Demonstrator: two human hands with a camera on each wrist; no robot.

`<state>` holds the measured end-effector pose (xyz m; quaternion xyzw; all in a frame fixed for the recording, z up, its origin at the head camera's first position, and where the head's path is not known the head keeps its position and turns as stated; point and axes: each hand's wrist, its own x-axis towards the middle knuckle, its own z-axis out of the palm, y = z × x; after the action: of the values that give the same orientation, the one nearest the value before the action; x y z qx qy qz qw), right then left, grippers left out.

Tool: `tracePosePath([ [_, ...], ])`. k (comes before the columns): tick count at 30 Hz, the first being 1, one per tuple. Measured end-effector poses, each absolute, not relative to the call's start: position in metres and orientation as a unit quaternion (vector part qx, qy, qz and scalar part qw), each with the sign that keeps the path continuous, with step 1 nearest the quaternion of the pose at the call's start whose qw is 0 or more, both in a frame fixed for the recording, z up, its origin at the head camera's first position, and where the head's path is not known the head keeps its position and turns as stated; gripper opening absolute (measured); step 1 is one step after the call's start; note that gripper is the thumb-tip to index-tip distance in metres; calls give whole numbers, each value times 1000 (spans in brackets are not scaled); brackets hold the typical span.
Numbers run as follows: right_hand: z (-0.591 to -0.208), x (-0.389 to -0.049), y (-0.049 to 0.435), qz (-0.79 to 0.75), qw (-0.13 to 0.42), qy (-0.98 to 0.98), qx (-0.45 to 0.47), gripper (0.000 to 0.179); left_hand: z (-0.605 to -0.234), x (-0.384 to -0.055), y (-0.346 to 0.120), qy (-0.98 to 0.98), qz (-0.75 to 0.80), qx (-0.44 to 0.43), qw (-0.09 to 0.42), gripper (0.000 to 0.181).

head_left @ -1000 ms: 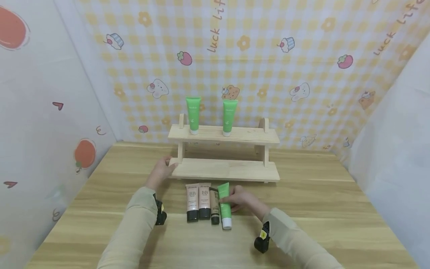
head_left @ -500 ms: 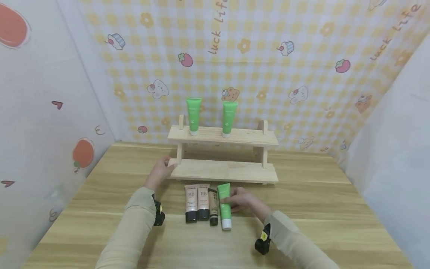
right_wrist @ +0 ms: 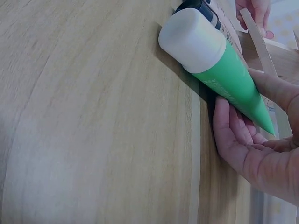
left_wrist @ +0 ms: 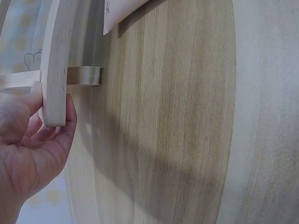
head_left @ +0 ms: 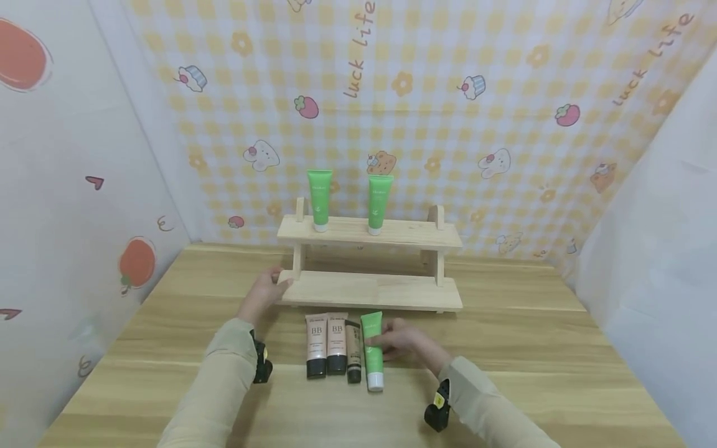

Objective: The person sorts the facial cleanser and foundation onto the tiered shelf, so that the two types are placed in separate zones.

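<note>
My left hand (head_left: 263, 294) grips the left end of the lower board of a two-tier wooden rack (head_left: 370, 291); in the left wrist view, thumb and fingers lie on either side of that board (left_wrist: 57, 70). The right hand (head_left: 400, 339) holds a green tube with a white cap (head_left: 373, 354) between thumb and curled fingers, low at the table. In the right wrist view the green tube (right_wrist: 233, 81) has its cap toward the camera. Left of it lie two pink BB cream tubes (head_left: 316, 342) and a slim tan tube with a black cap (head_left: 353, 351), side by side.
Two more green tubes stand cap-down on the rack's upper board, one at the left (head_left: 320, 199) and one near the middle (head_left: 378, 204). Behind the wooden table (head_left: 504, 323) hangs a yellow checked cloth (head_left: 426, 124). White cloth closes both sides.
The whole scene sits slightly lower in the head view. Both hands keep their places on the rack and the green tube.
</note>
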<state>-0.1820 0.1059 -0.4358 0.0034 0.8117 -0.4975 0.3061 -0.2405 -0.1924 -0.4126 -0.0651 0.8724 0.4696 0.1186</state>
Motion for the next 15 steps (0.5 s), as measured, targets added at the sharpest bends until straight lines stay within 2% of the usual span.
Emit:
tracePosePath([
  [15, -443, -183, 110, -529, 301, 793, 11, 37, -413, -243, -189, 874, 464, -74, 124, 59],
])
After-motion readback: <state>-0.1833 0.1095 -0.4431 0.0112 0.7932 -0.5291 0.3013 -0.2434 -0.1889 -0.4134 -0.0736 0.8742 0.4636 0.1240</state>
